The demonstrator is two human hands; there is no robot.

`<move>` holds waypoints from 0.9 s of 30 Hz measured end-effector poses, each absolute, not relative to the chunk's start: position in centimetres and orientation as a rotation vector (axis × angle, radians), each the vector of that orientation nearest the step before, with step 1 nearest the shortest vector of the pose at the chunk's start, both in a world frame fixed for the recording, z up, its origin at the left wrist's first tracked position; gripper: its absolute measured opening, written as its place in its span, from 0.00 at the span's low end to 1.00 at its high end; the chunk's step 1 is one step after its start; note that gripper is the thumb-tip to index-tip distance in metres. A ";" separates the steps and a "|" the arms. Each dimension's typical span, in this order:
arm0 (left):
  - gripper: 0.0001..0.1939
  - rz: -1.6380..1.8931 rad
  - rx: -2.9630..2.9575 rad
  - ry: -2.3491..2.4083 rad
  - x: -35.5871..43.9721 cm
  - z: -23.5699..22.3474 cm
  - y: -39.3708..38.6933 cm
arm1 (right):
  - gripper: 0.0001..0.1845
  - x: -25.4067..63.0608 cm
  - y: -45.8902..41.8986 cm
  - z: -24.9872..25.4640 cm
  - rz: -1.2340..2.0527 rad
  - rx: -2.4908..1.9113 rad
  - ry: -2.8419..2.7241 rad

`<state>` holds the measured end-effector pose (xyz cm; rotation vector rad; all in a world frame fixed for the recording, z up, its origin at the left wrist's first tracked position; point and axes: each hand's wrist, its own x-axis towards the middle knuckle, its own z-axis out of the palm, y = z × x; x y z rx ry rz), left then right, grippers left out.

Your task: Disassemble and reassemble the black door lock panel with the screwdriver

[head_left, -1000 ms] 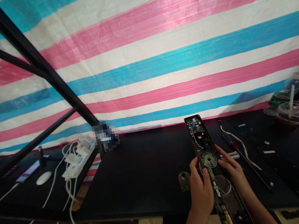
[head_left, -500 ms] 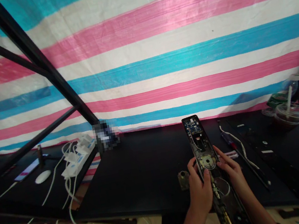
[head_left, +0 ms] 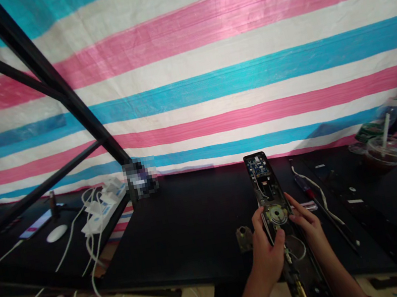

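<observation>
Both hands hold a long black door lock panel (head_left: pixel 267 190) with its inside facing up. A blue circuit board (head_left: pixel 258 166) fills its far end, a round metal hub (head_left: pixel 277 214) is near the middle, and a brass part (head_left: pixel 301 293) lies at the near end. My left hand (head_left: pixel 267 249) grips the left edge, its thumb pressed inside below the hub. My right hand (head_left: pixel 308 221) is closed round the right edge, fingertips close to the hub. Beside my left hand, a small translucent plate with a hole (head_left: pixel 244 238) lies on the black table (head_left: pixel 189 227).
Right of the panel lie a screwdriver (head_left: pixel 308 190), a white cable (head_left: pixel 321 193) and a long black cover (head_left: pixel 381 224). A plastic cup with a straw (head_left: pixel 387 151) stands at the far right. Leftward are a power strip (head_left: pixel 104 213), a white mouse (head_left: pixel 57 233) and a phone (head_left: pixel 38 223).
My left thumb has slid slightly right and down across the inside of the panel. The panel has shifted a little to the right; my right hand keeps nearly the same grip.
</observation>
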<state>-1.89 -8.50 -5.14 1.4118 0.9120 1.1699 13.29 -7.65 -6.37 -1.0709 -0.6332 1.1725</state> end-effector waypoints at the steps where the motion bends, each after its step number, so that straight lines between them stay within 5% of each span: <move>1: 0.27 1.173 1.409 0.905 -1.9 -5.0 -8.5 | 0.38 13.3 -7.6 -6.4 1.170 -1.071 -0.635; 27: 0.27 1.215 1.336 0.996 -1.7 -4.5 -8.2 | 0.33 12.0 -6.6 -6.3 1.099 -1.127 -0.738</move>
